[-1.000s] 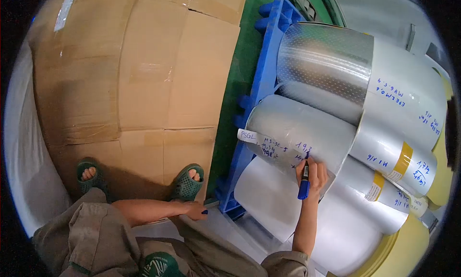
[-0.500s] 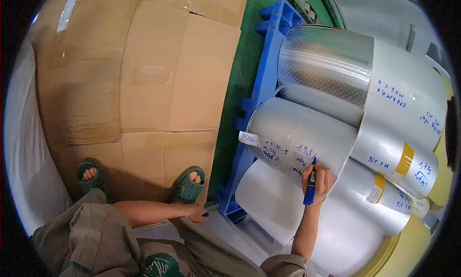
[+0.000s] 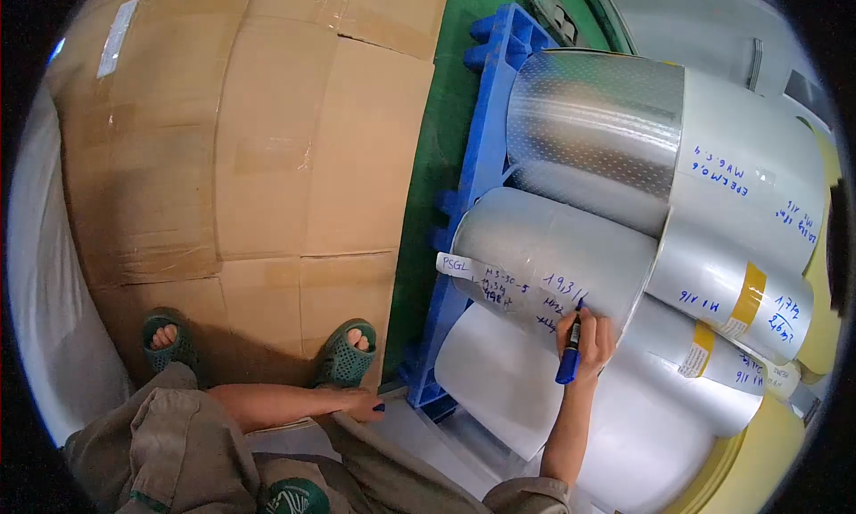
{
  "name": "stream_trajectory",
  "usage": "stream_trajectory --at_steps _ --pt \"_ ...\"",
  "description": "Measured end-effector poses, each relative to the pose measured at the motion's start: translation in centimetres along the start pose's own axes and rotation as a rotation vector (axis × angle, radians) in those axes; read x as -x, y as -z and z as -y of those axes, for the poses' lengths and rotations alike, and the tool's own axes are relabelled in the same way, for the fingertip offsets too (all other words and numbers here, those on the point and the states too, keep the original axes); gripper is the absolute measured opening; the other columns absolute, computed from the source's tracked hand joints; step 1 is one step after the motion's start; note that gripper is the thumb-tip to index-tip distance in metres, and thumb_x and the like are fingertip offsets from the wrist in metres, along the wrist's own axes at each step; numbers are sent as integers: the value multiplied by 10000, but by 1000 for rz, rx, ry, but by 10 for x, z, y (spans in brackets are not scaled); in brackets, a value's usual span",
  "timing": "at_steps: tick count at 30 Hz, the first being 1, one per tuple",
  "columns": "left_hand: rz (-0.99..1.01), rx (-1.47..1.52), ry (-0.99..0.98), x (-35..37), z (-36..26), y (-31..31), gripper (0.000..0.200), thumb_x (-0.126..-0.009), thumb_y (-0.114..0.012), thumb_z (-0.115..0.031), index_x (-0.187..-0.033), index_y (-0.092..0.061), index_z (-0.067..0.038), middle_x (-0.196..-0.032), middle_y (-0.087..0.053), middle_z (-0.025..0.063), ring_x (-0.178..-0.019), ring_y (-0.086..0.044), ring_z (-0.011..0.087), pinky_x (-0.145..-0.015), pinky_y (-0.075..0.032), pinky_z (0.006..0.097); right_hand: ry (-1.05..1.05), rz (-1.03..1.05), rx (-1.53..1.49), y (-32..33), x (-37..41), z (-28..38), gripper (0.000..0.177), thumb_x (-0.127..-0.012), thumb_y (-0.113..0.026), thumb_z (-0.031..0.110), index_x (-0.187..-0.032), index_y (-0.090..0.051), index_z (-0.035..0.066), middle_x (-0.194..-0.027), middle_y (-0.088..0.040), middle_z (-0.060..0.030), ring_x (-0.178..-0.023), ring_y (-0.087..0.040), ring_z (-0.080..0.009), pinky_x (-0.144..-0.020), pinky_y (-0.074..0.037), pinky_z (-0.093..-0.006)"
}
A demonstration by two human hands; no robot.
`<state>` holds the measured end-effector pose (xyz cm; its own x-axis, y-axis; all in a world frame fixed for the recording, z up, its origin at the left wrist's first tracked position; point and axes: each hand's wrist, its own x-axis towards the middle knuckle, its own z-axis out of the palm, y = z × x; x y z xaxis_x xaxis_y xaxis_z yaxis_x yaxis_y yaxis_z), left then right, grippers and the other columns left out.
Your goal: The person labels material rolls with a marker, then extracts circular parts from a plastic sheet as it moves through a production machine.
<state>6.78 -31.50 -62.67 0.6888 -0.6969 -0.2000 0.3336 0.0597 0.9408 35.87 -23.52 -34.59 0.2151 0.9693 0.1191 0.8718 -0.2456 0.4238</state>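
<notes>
Marker [image 3: 568, 362] pinched in right fingers [image 3: 601, 330] touches the silver roll [image 3: 557, 238]; left fingers [image 3: 364, 410] hold a blue object [image 3: 380, 407].

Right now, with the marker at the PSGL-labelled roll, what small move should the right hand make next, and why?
Probably another short stroke to carry on the "19,3" line: the right hand holds the blue marker with its tip at that line's end, only slanted strokes seem to follow the 3, and bare surface lies beyond on the silver PSGL-labelled roll.
</notes>
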Motion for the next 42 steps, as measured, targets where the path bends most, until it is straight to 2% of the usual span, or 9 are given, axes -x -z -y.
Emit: stream_trajectory --at_steps 7,10,16,22,28,31,33,37,42 --pt "-209 -53 -40 0 4 -14 538 -859 -400 -455 -1017 -579 27 -900 -623 204 -844 -605 326 -749 -462 422 27 -85 23 -2 -1 -1 138 -635 -600 -38 -768 -565 -32 -643 -511 -138 -546 -515 -280 -489 -421 -340" --pt "135 10 8 4 -6 12 570 -863 -396 -465 -1073 -554 41 -948 -607 229 -851 -597 344 -749 -460 425 63 -3 -26 2 8 -9 134 -643 -591 -44 -774 -564 -38 -666 -521 -151 -554 -520 -281 -498 -426 -341" --pt "-187 -66 -49 -22 25 -32 476 -860 -416 -436 -948 -582 1 -844 -626 182 -748 -601 303 -685 -445 433 7 -178 55 -5 8 -7 117 -639 -592 -44 -752 -566 -35 -668 -518 -150 -565 -518 -282 -503 -422 -350" --pt "141 45 81 12 -16 16 514 -862 -422 -439 -1044 -567 20 -915 -616 206 -791 -593 325 -697 -446 441 57 -100 4 0 8 -7 94 -644 -573 -46 -737 -562 -34 -667 -520 -148 -566 -516 -284 -499 -426 -349" --pt "-274 -53 -146 3 7 -14 478 -861 -423 -434 -945 -593 5 -826 -617 200 -750 -598 317 -680 -445 446 20 -182 70 -7 6 -7 92 -673 -582 -38 -762 -561 -34 -618 -482 -136 -530 -490 -268 -474 -410 -342" --pt "-41 -31 -23 2 -1 -1 485 -868 -417 -426 -996 -585 11 -873 -614 217 -794 -601 328 -714 -451 444 28 -182 36 -2 5 -8 91 -679 -588 -31 -766 -563 -35 -617 -485 -140 -528 -497 -270 -473 -414 -341" --pt "-65 -25 -27 10 -7 4 475 -870 -417 -415 -986 -582 15 -862 -617 211 -786 -601 327 -709 -450 444 51 -258 10 2 7 -9 94 -680 -590 -26 -771 -563 -35 -616 -484 -141 -523 -499 -271 -471 -415 -341" --pt "37 -31 -22 8 -9 8 463 -872 -428 -404 -979 -579 20 -850 -620 207 -781 -604 328 -707 -454 440 38 -169 51 9 14 -15 79 -687 -586 -21 -761 -558 -33 -615 -490 -145 -516 -498 -266 -467 -414 -338" --pt "-20 -7 -18 17 -16 13 469 -874 -449 -410 -996 -559 30 -863 -621 213 -790 -609 337 -704 -459 442 -16 -234 12 9 12 -15 66 -693 -586 -26 -751 -556 -26 -616 -495 -141 -505 -484 -256 -458 -403 -327"
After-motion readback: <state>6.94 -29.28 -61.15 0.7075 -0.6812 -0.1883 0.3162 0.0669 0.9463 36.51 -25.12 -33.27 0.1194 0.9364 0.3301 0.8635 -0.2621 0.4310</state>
